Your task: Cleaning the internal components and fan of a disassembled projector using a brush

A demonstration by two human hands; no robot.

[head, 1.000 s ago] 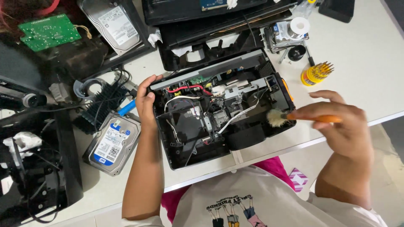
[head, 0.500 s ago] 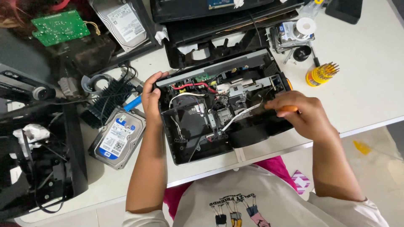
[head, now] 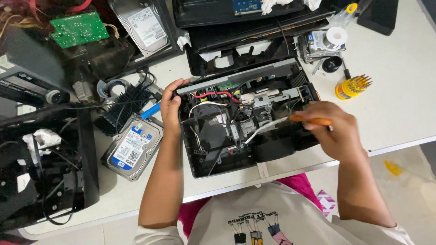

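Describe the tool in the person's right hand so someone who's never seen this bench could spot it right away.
Start at the opened black device in the middle of the white table. Over its right side the right hand grips a thin tool. Its orange handle sets it apart from the black casing and grey metal parts around it.

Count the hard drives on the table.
2: one hard drive left of the left hand, another at the top among black casings. Clutter may hide others.

Opened black device (head: 236, 131), orange-handled tool (head: 313, 121) inside

two hard drives (head: 132, 147), one green circuit board (head: 79, 28)
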